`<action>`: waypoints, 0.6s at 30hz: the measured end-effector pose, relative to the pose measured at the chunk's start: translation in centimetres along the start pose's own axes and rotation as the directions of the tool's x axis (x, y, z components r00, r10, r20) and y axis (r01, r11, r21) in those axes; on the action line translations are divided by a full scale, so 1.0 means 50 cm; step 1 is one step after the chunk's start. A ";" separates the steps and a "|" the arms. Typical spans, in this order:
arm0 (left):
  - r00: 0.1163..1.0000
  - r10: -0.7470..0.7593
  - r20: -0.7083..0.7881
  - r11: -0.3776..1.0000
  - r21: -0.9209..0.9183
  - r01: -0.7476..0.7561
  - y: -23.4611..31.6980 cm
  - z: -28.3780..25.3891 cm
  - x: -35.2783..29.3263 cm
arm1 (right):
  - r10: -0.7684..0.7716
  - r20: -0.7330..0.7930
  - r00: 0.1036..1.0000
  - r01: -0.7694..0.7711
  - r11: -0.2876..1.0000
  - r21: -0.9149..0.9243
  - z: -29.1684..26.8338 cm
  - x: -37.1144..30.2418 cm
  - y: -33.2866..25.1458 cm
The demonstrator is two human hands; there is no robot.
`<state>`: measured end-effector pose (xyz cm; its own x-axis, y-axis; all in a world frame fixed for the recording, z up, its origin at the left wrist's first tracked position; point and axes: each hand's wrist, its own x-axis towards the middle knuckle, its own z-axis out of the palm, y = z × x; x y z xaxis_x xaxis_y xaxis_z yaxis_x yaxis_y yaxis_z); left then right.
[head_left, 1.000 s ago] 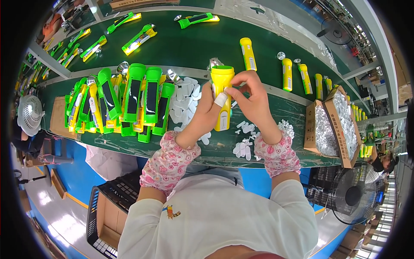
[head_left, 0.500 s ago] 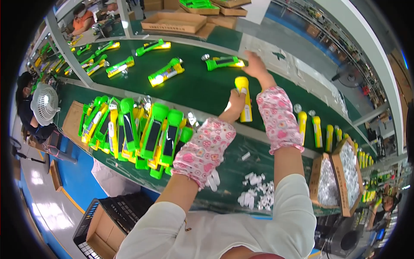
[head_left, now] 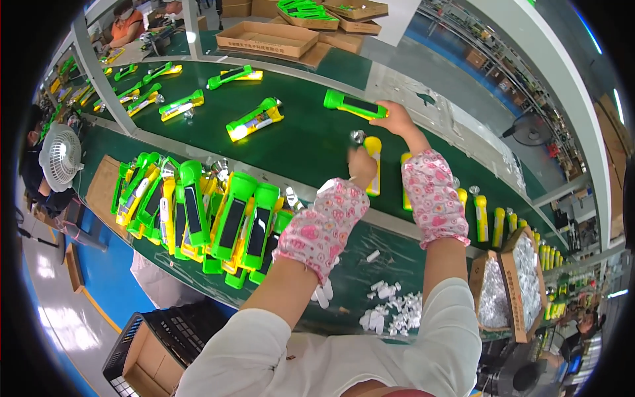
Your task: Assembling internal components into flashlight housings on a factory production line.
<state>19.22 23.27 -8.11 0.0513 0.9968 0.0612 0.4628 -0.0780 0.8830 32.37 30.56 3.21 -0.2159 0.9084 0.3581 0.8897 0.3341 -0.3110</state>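
My right hand (head_left: 395, 120), at the far side of the green belt, is closed on the right end of a green-and-yellow flashlight (head_left: 357, 104) with a dark panel. My left hand (head_left: 361, 167) is nearer me, beside a yellow flashlight shell (head_left: 374, 159). Just past its blurred fingertips is a silver reflector (head_left: 358, 137); whether the fingers grip it is unclear. Another yellow shell (head_left: 406, 182) is partly behind my right sleeve. To the left of my left arm, many green-and-yellow flashlights (head_left: 228, 218) lie piled, some with silver reflectors.
More flashlights (head_left: 254, 120) lie along the belt to the left. Small white pieces (head_left: 397, 308) are scattered on the bench before me. Cardboard boxes (head_left: 514, 291) of silvery parts stand at right, a black crate (head_left: 188, 324) at lower left. A white fan (head_left: 61, 155) is at left.
My right hand has closed on the far flashlight, whose dangling reflector no longer shows. My left hand has come off the front of the yellow shell, which sits slightly nearer me.
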 end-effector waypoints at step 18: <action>0.894 0.246 0.375 0.000 -0.922 0.387 0.096 -0.325 -0.331 | 0.020 -0.416 0.909 -0.046 0.998 -0.052 -0.119 -0.516 -0.494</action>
<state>6.20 6.67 2.66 0.4917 0.8653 0.0973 -0.7961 0.4014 0.4529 18.39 -2.64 6.90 -0.0111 0.7276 0.6859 0.9184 0.2787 -0.2808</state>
